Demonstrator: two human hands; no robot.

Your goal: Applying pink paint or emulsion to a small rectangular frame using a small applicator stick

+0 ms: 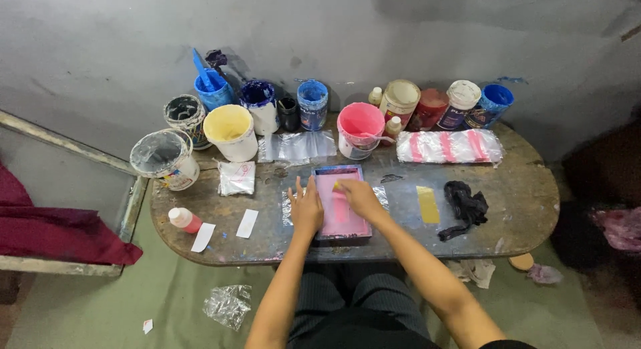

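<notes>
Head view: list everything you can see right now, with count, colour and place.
Table: one, dark oval, centre.
Framed screen: one, blue frame, pink ink, table front.
Pink tub: one, behind the screen.
Yellow tub: one, back left.
White-film tub: one, far left.
Blue pots: several, back row.
Lidded jars: several, cream, red, white, back right.
Striped plastic pack: one, clear and pink, right.
Yellow strip: one, right of the screen.
Black rag: one, right.
Red bottle: one, lying front left.
White slips: two, front left.
Left hand: flat on the frame's left edge.
Right hand: pressing a yellow piece on the screen.
</notes>
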